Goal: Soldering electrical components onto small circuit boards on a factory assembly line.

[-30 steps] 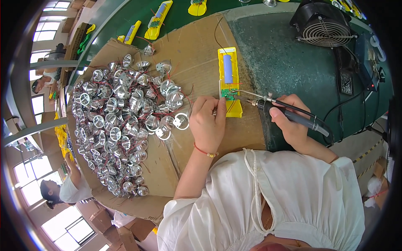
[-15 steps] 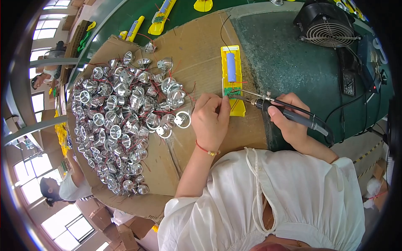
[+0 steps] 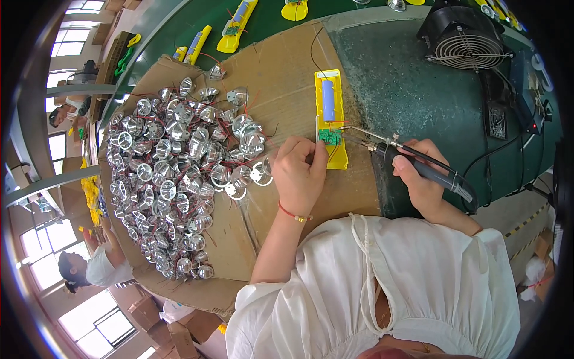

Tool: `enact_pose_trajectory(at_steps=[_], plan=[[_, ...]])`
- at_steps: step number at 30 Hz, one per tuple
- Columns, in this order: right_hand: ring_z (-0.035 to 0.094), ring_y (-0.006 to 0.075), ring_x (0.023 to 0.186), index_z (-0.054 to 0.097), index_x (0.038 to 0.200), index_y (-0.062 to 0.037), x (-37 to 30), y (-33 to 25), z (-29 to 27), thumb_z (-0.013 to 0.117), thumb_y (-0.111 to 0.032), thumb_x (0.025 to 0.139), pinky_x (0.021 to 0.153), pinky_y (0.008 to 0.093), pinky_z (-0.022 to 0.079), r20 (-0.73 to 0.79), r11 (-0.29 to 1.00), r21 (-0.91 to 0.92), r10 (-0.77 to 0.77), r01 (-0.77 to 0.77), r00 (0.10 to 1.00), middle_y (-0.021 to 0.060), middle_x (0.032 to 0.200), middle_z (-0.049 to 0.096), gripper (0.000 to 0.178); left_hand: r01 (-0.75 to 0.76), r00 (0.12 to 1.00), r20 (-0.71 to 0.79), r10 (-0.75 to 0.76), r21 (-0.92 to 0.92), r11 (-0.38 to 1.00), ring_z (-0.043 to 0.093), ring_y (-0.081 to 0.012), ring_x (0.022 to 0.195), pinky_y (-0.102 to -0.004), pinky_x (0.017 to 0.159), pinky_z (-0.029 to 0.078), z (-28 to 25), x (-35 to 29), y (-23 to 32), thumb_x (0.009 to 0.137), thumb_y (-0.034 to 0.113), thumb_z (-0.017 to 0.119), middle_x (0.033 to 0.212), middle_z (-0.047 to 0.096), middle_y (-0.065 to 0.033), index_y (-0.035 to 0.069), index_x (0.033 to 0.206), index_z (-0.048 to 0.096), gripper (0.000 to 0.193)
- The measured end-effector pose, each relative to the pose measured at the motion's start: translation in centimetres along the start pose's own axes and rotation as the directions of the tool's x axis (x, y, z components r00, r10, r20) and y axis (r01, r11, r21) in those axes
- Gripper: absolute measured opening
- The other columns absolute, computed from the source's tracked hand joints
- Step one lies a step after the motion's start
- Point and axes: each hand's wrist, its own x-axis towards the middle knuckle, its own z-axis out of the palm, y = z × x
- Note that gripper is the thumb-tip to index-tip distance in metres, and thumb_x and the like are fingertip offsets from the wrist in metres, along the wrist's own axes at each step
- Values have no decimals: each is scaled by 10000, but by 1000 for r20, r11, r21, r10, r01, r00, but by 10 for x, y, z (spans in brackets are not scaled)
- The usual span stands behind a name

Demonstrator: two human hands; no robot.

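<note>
Presumably steadying the circuit board (image 3: pixel 329 137) in its yellow casing (image 3: pixel 340 160) near the right edge of the cardboard (image 3: pixel 281 66), the left hand (image 3: pixel 301 167) touched it, any pinch unclear; the right hand (image 3: pixel 426 182) gripped the soldering iron (image 3: pixel 441 178).

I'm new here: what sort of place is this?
Likely an assembly workshop: the right hand holds a soldering iron near a yellow casing with a circuit board; silvery reflectors lie heaped nearby.

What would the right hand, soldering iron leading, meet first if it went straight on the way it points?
Most likely the green circuit board in the yellow casing, though depth is unclear.
</note>
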Motion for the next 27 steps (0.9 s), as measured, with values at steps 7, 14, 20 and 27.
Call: enact_pose_trajectory(at_steps=[7, 14, 20, 27], plan=[[514, 60, 578, 528, 825, -2, 0, -2, -21, 652, -75, 794, 506, 202, 405, -63, 1000, 18, -6, 7, 998, 37, 675, 567, 147, 19, 974, 224, -22, 18, 1000, 602, -218, 517, -317, 491, 470, -28, 5, -7, 741, 193, 663, 653, 632, -101, 54, 819, 668, 159], [546, 78, 603, 525, 823, -4, 2, 8, -40, 649, -47, 785, 532, 218, 440, -161, 997, 31, 77, -73, 984, 49, 695, 578, 137, -198, 969, 198, 146, 276, 941, 588, -286, 528, -368, 508, 465, 13, 103, 32, 737, 235, 600, 577, 588, -122, 77, 664, 648, 180], [514, 54, 578, 546, 803, -14, 8, 17, -36, 674, -52, 764, 521, 211, 415, -246, 994, 20, 105, -103, 964, 14, 648, 571, 138, -165, 972, -134, 192, 190, 968, 629, -325, 751, -401, 686, 502, 46, 269, 29, 760, 427, 597, 798, 657, -138, 92, 821, 687, 352], [503, 50, 579, 550, 801, -20, 12, 16, -34, 674, -48, 758, 519, 211, 411, -211, 988, 13, 152, -153, 965, 7, 648, 565, 135, -108, 993, 92, 70, 520, 848, 631, -284, 740, -379, 704, 496, 40, 289, -29, 749, 304, 610, 766, 657, -124, 98, 758, 699, 225]])
